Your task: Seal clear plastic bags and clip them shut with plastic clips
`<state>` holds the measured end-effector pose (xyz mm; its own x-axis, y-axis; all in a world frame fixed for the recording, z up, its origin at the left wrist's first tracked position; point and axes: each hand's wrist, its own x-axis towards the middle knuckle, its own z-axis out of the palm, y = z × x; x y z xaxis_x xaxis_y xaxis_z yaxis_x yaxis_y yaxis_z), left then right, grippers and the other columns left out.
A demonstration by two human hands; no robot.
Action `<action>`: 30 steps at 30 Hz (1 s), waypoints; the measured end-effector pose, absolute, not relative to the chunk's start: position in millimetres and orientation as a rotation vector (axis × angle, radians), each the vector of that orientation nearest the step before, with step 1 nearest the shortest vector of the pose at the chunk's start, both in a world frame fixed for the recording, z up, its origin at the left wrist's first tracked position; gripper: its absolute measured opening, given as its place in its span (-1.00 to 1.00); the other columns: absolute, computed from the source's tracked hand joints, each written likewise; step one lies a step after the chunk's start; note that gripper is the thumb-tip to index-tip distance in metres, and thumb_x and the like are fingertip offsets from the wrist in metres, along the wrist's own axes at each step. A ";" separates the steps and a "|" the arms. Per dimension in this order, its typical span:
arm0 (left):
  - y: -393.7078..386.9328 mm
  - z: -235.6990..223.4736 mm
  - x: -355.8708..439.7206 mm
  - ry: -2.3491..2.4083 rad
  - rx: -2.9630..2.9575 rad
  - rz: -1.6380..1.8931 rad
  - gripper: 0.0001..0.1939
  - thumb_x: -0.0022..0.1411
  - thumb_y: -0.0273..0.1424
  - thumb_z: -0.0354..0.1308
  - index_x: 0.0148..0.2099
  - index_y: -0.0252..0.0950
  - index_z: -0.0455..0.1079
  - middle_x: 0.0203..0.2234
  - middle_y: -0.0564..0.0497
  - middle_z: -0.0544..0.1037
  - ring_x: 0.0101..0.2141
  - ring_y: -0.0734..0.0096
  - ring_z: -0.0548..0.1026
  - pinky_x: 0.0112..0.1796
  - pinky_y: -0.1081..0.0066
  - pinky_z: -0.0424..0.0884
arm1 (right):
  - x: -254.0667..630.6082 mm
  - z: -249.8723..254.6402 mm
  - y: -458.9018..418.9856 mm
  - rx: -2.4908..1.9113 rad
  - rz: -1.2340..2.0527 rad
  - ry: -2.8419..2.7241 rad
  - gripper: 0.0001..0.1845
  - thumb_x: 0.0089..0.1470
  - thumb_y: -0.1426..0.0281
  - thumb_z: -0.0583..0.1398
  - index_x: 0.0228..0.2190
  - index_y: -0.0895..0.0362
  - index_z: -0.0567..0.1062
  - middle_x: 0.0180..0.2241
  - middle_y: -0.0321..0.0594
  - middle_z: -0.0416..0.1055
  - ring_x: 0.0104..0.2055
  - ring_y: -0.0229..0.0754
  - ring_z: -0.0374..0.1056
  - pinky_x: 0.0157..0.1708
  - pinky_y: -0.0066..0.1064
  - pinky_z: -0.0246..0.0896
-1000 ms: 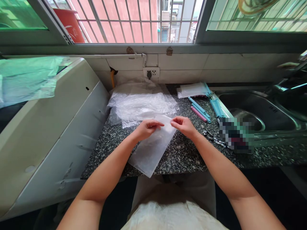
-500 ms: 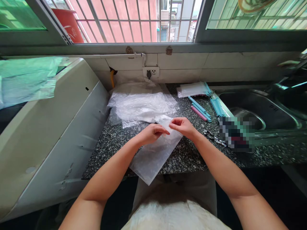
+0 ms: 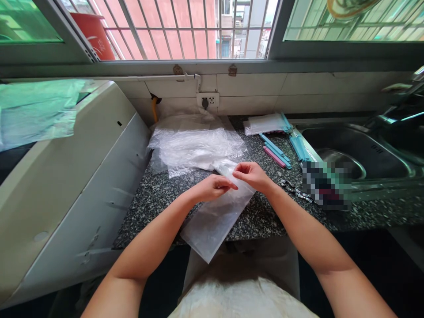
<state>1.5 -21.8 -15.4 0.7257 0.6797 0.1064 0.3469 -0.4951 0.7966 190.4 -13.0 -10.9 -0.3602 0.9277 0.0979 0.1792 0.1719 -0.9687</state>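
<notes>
Head view: at your 9 o'clock stands a white appliance (image 3: 66,176) with a sheet of plastic film (image 3: 36,110) lying on its top. At 11 o'clock a heap of clear plastic bags (image 3: 195,145) lies on the speckled surface (image 3: 155,194). Your left hand (image 3: 210,187) pinches the top edge of a clear plastic bag (image 3: 212,221) between thumb and fingers. That bag lies at 12 o'clock, and its lower corner hangs over the front edge of the surface. Your right hand (image 3: 253,175) pinches the same edge just beside the left. At 1 o'clock lie blue and pink sealing clips (image 3: 276,152), and at 2 o'clock sits the steel sink (image 3: 364,154).
</notes>
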 end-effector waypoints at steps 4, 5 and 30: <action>-23.1 -14.6 2.2 0.816 2.040 0.443 -0.63 0.11 -0.59 -0.04 -0.13 -0.32 0.52 -0.40 -0.02 0.62 -0.43 0.45 0.48 -0.36 0.50 0.35 | 189.4 -11.4 -12.9 -1.078 1.221 -1.702 -0.73 -0.16 0.22 0.23 -0.61 0.17 0.38 -0.63 -0.38 0.25 -0.55 -0.38 0.10 -0.51 -0.47 0.01; -23.2 -14.6 2.5 0.818 2.034 0.446 -0.62 0.09 -0.61 -0.04 -0.13 -0.32 0.52 -0.39 -0.02 0.62 -0.42 0.45 0.49 -0.35 0.50 0.36 | 189.0 -12.0 -12.6 -1.081 1.218 -1.698 -0.73 -0.16 0.21 0.22 -0.61 0.16 0.38 -0.63 -0.38 0.24 -0.56 -0.38 0.09 -0.51 -0.47 0.01; -3.3 -11.5 -21.9 0.953 1.771 0.818 -0.75 0.00 -0.53 0.02 -0.33 -0.33 0.51 -0.50 0.01 0.54 -0.54 0.54 0.30 -0.49 0.51 0.26 | 199.9 -17.9 -3.2 -1.271 1.162 -1.691 -0.67 -0.17 0.14 0.19 -0.65 0.17 0.36 -0.67 -0.39 0.18 -0.59 -0.39 0.04 -0.56 -0.47 -0.08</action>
<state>-21.9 -3.3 -11.5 0.4763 0.8712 0.1189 0.2494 -0.2636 0.9318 199.9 -3.2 -17.9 -0.2619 0.9648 0.0238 0.3238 0.1111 -0.9396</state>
